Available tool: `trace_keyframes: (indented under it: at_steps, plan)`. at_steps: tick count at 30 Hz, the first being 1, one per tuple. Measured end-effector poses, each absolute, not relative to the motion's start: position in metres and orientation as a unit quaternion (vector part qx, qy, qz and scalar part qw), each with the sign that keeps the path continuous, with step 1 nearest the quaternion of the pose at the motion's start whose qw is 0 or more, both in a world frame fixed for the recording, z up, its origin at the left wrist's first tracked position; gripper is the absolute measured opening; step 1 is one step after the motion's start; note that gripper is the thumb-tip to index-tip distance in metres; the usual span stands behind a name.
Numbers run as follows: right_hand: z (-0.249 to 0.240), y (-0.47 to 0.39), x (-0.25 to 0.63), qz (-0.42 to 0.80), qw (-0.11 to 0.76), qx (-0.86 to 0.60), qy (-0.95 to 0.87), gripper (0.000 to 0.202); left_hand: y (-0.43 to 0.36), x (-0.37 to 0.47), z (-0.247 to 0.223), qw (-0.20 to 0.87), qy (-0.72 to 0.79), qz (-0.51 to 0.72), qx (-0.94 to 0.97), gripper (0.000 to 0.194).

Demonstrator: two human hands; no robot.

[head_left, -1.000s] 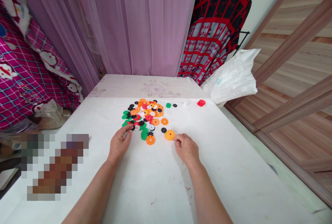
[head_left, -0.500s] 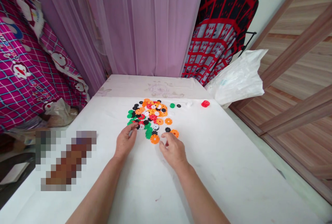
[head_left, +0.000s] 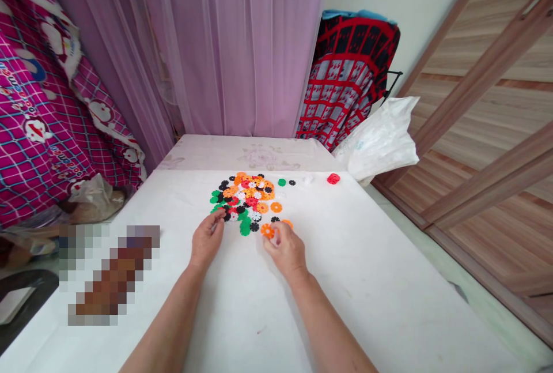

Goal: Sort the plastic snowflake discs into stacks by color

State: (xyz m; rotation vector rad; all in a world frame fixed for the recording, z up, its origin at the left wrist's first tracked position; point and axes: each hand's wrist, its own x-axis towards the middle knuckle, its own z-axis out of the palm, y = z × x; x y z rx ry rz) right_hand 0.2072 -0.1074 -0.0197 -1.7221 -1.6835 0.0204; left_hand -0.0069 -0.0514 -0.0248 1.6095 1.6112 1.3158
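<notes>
Flower-shaped plastic discs (head_left: 252,202) in orange, red, green, black and white lie heaped on the white tabletop. My right hand (head_left: 287,249) is at the near right edge of the heap, thumb and fingers pinched on an orange disc (head_left: 268,230). Another orange disc (head_left: 287,223) and a black disc (head_left: 275,219) lie just beyond its fingers. At the heap's left side is my left hand (head_left: 207,239), its fingertips drawn together beside a black disc (head_left: 226,215). Whether that disc is in its grip is hidden.
Right of the heap lie green discs (head_left: 281,182), a black disc (head_left: 292,183), white discs (head_left: 307,179) and a red stack (head_left: 333,179). A white plastic bag (head_left: 380,139) stands at the table's right edge. A blurred-out item (head_left: 116,275) lies on the left.
My right hand has closed on the orange disc and drawn it to the right, away from the green ones. My left hand stays at the heap. The camera view has shifted slightly.
</notes>
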Motion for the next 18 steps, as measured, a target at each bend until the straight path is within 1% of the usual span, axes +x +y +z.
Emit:
trace_keyframes:
  at_steps: [2, 4, 10, 13, 15, 18]
  plan:
    - [-0.014, -0.106, 0.227, -0.009, 0.375, -0.697, -0.611, 0.025, -0.051, -0.007, -0.024, 0.254, 0.591, 0.483, 0.594, 0.036]
    - [-0.011, -0.104, 0.243, -0.020, 0.370, -0.717, -0.591, 0.026, -0.051, -0.007, -0.024, 0.254, 0.590, 0.482, 0.597, 0.036]
    - [-0.010, -0.099, 0.252, 0.007, 0.310, -0.743, -0.593, 0.025, -0.052, -0.008, -0.025, 0.255, 0.587, 0.487, 0.595, 0.035]
    - [-0.009, -0.101, 0.250, 0.025, 0.295, -0.743, -0.601, 0.026, -0.052, -0.007, -0.024, 0.254, 0.588, 0.487, 0.593, 0.036]
    - [-0.007, -0.101, 0.250, 0.042, 0.292, -0.738, -0.607, 0.032, -0.052, -0.007, -0.024, 0.256, 0.589, 0.487, 0.592, 0.037]
    - [-0.006, -0.100, 0.251, 0.070, 0.270, -0.742, -0.609, 0.055, -0.052, -0.007, -0.023, 0.259, 0.588, 0.486, 0.593, 0.037]
